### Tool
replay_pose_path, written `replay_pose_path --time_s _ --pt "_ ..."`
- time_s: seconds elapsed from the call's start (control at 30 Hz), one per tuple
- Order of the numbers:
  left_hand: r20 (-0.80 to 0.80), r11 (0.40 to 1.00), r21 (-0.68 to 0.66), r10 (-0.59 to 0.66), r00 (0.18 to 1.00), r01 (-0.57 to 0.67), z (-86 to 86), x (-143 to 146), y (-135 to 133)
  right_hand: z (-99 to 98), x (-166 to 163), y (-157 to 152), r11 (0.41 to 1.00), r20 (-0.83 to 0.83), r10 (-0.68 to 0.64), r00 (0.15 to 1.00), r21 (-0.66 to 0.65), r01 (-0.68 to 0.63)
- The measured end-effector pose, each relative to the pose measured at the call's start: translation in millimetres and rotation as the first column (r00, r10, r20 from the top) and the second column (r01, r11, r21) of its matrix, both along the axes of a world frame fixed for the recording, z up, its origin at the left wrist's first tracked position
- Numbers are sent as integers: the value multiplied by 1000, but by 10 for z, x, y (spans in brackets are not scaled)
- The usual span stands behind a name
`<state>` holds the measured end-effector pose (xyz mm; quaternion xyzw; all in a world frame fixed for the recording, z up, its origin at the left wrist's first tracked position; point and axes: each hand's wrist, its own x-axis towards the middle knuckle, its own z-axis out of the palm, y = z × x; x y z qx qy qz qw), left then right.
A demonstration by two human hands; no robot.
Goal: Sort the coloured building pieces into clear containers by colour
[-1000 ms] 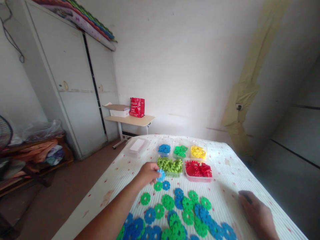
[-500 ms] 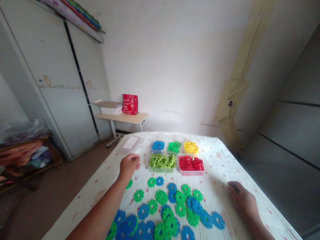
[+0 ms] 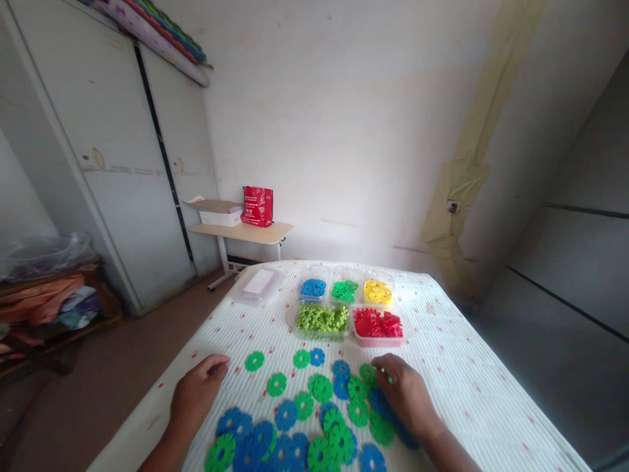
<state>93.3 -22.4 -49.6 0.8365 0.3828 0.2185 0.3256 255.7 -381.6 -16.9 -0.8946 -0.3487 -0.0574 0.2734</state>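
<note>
Right hand (image 3: 403,393) pinching green disc (image 3: 386,376); left hand (image 3: 196,393) loosely curled, empty, on bedcover (image 3: 472,387).

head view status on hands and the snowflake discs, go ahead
Left hand empty, on cloth. Right hand pinching a green disc. Loose discs crowd around it.

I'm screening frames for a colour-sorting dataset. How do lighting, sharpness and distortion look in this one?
Head view: soft, even daylight with no hard shadows or glare; the wall looks washed out. The discs and trays read clearly by colour, but fine detail is soft. Wide-angle warp bends the wardrobe and stretches the edges. Left hand and right hand show little blur.
</note>
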Motion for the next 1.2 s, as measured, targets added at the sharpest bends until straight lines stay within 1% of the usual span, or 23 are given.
replay_pose_path --time_s 0.13,0.23,0.33,0.43,0.53,0.6,0.73,0.8,0.83,0.9,0.97,1.07,1.13,1.2 --pt "-67 998 60 -11 998 15 10 24 -35 -61 11 131 994 38 -24 999 -101 28" --pt "-79 998 67 -15 997 20 8 16 -40 -101 8 188 987 64 -14 998 -161 24" --pt "-80 997 65 -22 997 28 2 9 -38 -116 16 206 981 64 -6 998 -191 18" --pt "-84 998 63 -19 996 25 12 8 -45 -119 45 202 980 29 -12 1000 -198 18" --pt "-103 998 59 -1 995 7 28 9 -58 -92 73 198 982 -29 -42 999 -184 36" --pt "-109 998 60 3 994 3 27 10 -60 -35 70 206 988 -88 -46 995 -150 32" --pt "-102 997 70 -10 995 17 -4 17 -46 126 -4 259 1000 -213 28 977 -1 -29" --pt "-108 997 73 -12 994 20 -14 20 -41 162 -52 300 997 -267 52 962 60 -37" --pt "-113 997 74 -12 994 20 -16 20 -41 158 -70 321 997 -283 56 957 71 -38" --pt "-118 997 74 -10 993 19 -11 18 -46 115 -93 356 999 -270 48 962 31 -41" --pt "-121 998 69 -7 993 15 -1 14 -53 51 -100 380 996 -222 30 975 -76 -48" --pt "-123 998 66 -11 992 19 15 9 -65 -8 -112 391 970 -156 -15 988 -241 -23" --pt "-115 997 75 -15 993 24 19 9 -70 6 -137 388 956 -123 -40 992 -292 3" --pt "-108 997 80 -11 994 19 18 11 -72 64 -161 386 955 -120 -37 992 -297 0"
